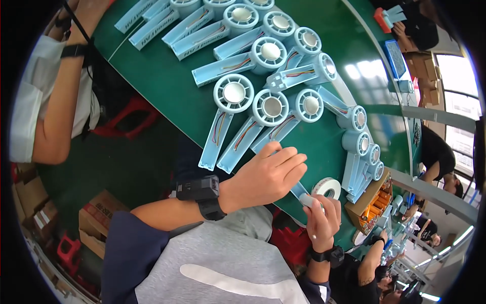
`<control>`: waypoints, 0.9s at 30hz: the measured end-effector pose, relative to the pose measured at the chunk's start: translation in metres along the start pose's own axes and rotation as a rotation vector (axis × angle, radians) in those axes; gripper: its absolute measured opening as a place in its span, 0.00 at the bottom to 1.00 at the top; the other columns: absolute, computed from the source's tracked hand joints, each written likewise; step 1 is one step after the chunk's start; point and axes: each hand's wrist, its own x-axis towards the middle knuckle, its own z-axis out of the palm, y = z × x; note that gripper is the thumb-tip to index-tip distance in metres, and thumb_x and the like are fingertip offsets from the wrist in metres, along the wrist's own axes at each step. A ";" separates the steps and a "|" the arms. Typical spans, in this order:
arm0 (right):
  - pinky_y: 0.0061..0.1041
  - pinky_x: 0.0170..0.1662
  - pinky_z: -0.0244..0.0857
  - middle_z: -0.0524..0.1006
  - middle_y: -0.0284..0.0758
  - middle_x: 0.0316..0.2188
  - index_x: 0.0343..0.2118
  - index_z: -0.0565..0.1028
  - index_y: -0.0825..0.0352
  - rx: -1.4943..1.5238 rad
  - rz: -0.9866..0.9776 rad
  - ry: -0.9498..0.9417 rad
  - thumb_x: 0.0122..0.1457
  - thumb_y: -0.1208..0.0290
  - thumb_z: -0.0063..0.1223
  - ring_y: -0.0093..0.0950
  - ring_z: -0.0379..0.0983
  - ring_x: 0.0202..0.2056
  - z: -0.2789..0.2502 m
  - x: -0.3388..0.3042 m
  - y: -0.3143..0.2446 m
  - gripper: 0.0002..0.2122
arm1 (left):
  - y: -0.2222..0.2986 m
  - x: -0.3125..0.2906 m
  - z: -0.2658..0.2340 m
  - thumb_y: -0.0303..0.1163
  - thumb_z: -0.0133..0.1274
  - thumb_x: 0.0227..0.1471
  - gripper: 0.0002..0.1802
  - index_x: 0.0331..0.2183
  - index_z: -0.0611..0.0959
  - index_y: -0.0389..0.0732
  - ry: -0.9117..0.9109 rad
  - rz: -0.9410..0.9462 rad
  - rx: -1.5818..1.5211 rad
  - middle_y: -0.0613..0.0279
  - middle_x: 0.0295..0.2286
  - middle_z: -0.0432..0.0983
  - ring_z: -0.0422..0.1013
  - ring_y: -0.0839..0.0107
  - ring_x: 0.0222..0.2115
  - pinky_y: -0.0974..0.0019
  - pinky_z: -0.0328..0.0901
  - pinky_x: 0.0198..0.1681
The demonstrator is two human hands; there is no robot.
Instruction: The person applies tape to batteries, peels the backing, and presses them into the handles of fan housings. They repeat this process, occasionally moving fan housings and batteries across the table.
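My left hand (268,175) is curled, with its fingertips hidden below the knuckles, close to the handle ends of several open light-blue fan housings (238,144). I cannot make out what it holds. A narrow light-blue piece (298,190) shows between my two hands, with a pale grey end. My right hand (324,220) pinches that pale end between thumb and fingers. Just beyond my right fingers lies a white roll of tape or labels (326,188). The nearest housings have round, slotted heads with silver centres and coloured wires along their open handles.
More fan housings (268,53) cover the far side of the green table (162,91). At right, a cardboard box (372,202) holds orange cylindrical cells. A person's arm (58,101) is at left; other people sit along the right. Red stools (126,119) and cartons (101,220) stand below.
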 end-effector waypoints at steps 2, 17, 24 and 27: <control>0.34 0.35 0.68 0.77 0.39 0.38 0.49 0.75 0.62 -0.032 -0.008 -0.082 0.55 0.78 0.63 0.38 0.73 0.34 0.001 0.011 0.000 0.18 | 0.002 0.000 0.002 0.27 0.55 0.49 0.09 0.36 0.81 0.38 0.004 0.016 -0.012 0.59 0.42 0.78 0.73 0.66 0.43 0.61 0.60 0.49; 0.34 0.40 0.63 0.73 0.35 0.32 0.42 0.78 0.62 -0.207 -0.048 -0.628 0.49 0.81 0.61 0.37 0.69 0.39 -0.025 0.064 -0.004 0.15 | 0.000 0.001 0.004 0.30 0.56 0.48 0.07 0.34 0.80 0.42 -0.028 -0.014 -0.021 0.67 0.37 0.76 0.71 0.70 0.41 0.63 0.58 0.46; 0.33 0.35 0.66 0.74 0.39 0.36 0.46 0.76 0.67 -0.057 -0.041 -0.250 0.50 0.81 0.58 0.36 0.69 0.36 -0.010 0.020 -0.001 0.18 | 0.001 0.000 0.004 0.29 0.57 0.47 0.09 0.34 0.80 0.42 -0.031 -0.026 -0.006 0.68 0.36 0.76 0.71 0.70 0.41 0.62 0.58 0.46; 0.35 0.36 0.66 0.73 0.40 0.34 0.41 0.75 0.69 -0.071 0.025 -0.294 0.50 0.83 0.59 0.39 0.69 0.35 -0.008 0.028 -0.011 0.14 | 0.002 0.002 0.005 0.29 0.57 0.46 0.09 0.34 0.81 0.42 -0.051 -0.012 -0.010 0.68 0.35 0.76 0.71 0.70 0.41 0.62 0.58 0.45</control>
